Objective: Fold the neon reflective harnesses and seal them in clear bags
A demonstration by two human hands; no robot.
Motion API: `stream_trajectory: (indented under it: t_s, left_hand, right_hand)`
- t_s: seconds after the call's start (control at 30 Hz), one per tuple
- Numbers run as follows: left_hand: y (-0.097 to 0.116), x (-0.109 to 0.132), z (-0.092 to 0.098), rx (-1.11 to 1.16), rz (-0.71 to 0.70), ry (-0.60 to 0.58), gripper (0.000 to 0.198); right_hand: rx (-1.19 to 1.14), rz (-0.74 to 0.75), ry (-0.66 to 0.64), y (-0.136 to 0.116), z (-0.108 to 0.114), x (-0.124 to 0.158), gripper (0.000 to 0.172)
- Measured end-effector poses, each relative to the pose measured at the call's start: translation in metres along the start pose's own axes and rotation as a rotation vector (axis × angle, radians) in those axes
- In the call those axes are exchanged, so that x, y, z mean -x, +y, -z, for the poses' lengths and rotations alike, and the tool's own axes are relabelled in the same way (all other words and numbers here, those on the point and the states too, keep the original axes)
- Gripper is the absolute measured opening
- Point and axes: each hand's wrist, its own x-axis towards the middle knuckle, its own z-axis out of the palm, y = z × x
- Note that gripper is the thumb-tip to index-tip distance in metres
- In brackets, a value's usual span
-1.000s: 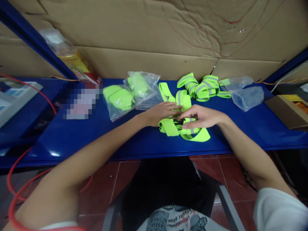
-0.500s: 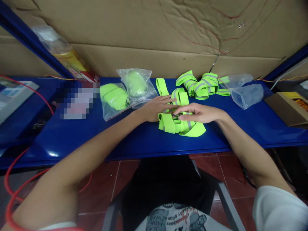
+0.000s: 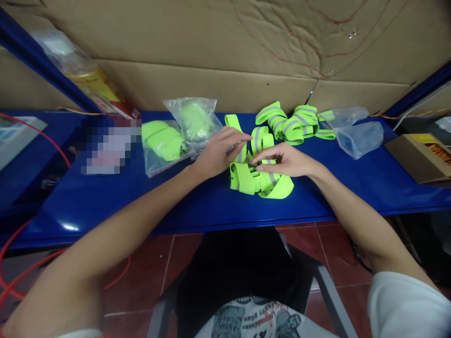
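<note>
A loose bundle of neon-yellow straps with grey reflective stripes point(image 3: 243, 178) lies on the blue table point(image 3: 197, 206), near its front edge. My left hand point(image 3: 222, 151) hovers at the bundle's left side, fingers apart and pointing right, with nothing held. My right hand point(image 3: 285, 159) is over the bundle's right part, thumb and forefinger pinched at its dark, small middle piece. A second heap of striped straps point(image 3: 292, 124) sits behind. Two clear bags hold yellow straps: one bag point(image 3: 164, 143) at the left, another bag point(image 3: 195, 119) overlapping it.
Empty-looking clear plastic sleeves point(image 3: 361, 138) lie right of the rear heap. An open cardboard box point(image 3: 419, 162) stands at the far right. A bottle with a yellow label point(image 3: 88, 82) leans at the back left. Red hoses point(image 3: 31, 263) hang at the left, and cardboard point(image 3: 211, 80) lines the back.
My left hand has lifted off the straps and drawn back left, its fingers now raised. My right hand has closed its thumb and forefinger at the bundle's middle. The view has shifted slightly.
</note>
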Motion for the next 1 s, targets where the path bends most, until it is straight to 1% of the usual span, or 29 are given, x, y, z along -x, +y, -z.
stream_trajectory:
  t_s: [0.03,0.07,0.1,0.17,0.23,0.3,0.37,0.43,0.53,0.6,0.67,0.7,0.77,0.87,1.0]
  left_hand:
    - [0.006,0.002,0.003,0.056,0.078,0.059,0.036]
    - [0.01,0.004,0.006,0.144,0.137,0.076,0.039]
    - [0.014,0.006,0.009,0.236,0.162,0.061,0.043]
    - [0.02,0.011,0.013,0.328,0.114,-0.033,0.051]
    - [0.023,0.012,0.014,0.261,0.044,-0.099,0.048]
    - [0.023,0.012,0.012,0.152,0.017,-0.134,0.037]
    - [0.021,0.011,0.008,0.095,0.022,-0.163,0.03]
    - [0.019,0.01,0.005,0.079,0.034,-0.194,0.027]
    - [0.018,0.011,0.003,0.081,0.046,-0.193,0.02]
    - [0.019,0.012,0.002,0.095,0.028,-0.18,0.02]
    - [0.02,0.011,0.002,0.072,-0.009,-0.164,0.02]
    - [0.02,0.01,0.001,0.043,-0.028,-0.154,0.019]
    - [0.019,0.009,0.0,-0.014,-0.061,-0.144,0.018]
    - [0.015,0.009,0.001,-0.009,-0.083,-0.165,0.021]
    - [0.014,0.01,0.009,0.016,-0.11,-0.273,0.032]
  right_hand:
    - [-0.011,-0.001,0.012,0.001,-0.001,-0.001,0.04]
    - [-0.025,-0.006,0.025,0.003,-0.001,-0.001,0.04]
    - [-0.038,-0.013,0.034,0.005,-0.001,-0.002,0.04]
    - [-0.053,-0.035,0.037,0.01,-0.001,-0.003,0.042]
    - [-0.049,-0.045,0.037,0.015,-0.001,-0.005,0.043]
    - [-0.006,-0.021,0.054,0.019,0.001,-0.005,0.043]
    - [0.069,0.02,0.087,0.02,0.003,-0.005,0.042]
    - [0.114,0.037,0.091,0.018,0.006,-0.004,0.041]
    - [0.071,0.012,0.077,0.01,0.014,0.001,0.041]
    - [0.053,0.012,0.09,0.003,0.022,0.006,0.042]
    - [0.068,0.048,0.088,-0.005,0.031,0.011,0.041]
    - [0.076,0.069,0.067,-0.009,0.034,0.013,0.041]
    - [0.093,0.087,0.0,-0.013,0.038,0.016,0.046]
    - [0.125,0.024,-0.072,-0.013,0.033,0.015,0.05]
    - [0.07,-0.081,-0.103,-0.006,0.023,0.01,0.047]
